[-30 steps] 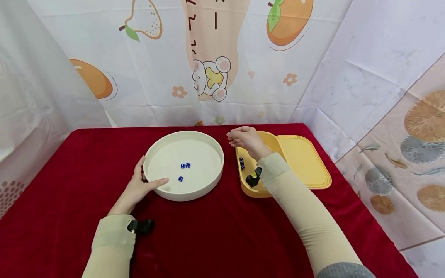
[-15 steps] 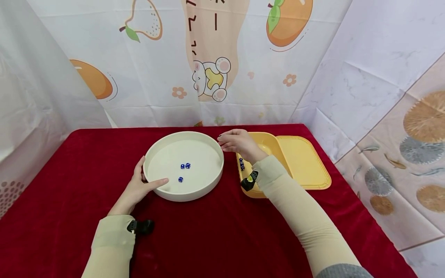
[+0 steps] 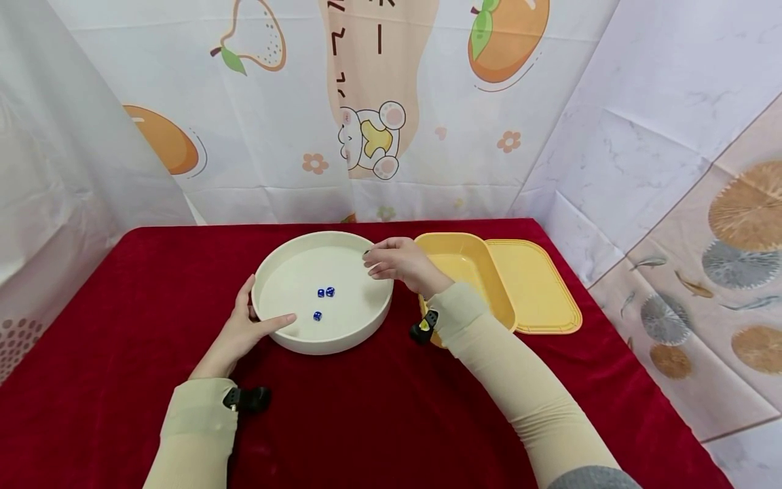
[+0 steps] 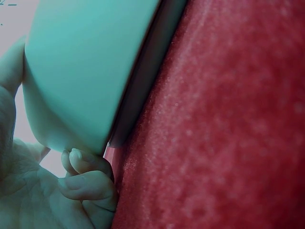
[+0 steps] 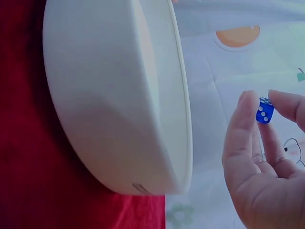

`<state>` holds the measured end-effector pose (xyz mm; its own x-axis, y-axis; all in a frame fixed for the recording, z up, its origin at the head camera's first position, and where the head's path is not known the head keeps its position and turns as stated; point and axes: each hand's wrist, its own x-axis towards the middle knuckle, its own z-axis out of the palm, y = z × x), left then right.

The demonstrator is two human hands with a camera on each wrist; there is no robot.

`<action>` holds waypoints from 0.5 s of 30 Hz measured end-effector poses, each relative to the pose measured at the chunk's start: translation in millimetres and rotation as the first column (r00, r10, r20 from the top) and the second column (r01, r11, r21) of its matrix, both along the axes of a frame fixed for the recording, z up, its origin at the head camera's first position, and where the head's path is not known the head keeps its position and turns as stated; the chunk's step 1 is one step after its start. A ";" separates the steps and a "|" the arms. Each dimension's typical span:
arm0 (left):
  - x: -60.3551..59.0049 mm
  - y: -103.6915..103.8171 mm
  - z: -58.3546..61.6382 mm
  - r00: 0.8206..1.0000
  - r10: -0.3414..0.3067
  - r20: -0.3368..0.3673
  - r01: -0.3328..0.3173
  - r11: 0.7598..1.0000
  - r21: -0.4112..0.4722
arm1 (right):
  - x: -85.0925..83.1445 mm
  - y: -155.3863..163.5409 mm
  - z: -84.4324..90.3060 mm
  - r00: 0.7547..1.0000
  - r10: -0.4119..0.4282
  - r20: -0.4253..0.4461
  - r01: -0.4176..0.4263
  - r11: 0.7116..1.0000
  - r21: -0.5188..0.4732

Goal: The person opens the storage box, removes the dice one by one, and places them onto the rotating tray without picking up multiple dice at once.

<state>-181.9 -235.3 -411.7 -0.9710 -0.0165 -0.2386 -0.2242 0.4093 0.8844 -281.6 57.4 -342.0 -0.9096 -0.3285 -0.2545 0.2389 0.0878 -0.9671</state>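
Note:
A round cream tray (image 3: 342, 339) sits on the red cloth with three blue dice (image 3: 324, 299) on its floor. My left hand (image 3: 244, 326) grips the tray's near-left rim, thumb on the outside wall and forefinger along the edge; the left wrist view shows curled fingers (image 4: 88, 183) under the tray's wall (image 4: 86, 71). My right hand (image 3: 394, 261) hovers over the tray's right rim and pinches a blue die (image 5: 265, 110) between thumb and fingertips, beside the tray's wall (image 5: 109, 95).
A yellow box (image 3: 467, 261) stands right of the tray, with its yellow lid (image 3: 534, 285) lying flat beside it. Printed curtains close off the back and sides. Red cloth (image 3: 379, 414) covers the table to its front edge.
My right hand moved left from above the yellow box to over the tray's right rim, carrying a die. The left hand and the tray stayed put.

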 end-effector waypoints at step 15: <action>0.7 0.1 0.7 1.000 -0.002 -0.003 0.002 1.000 0.013 | 8.3 -23.9 -17.8 0.993 0.112 0.028 -0.113 0.992 0.047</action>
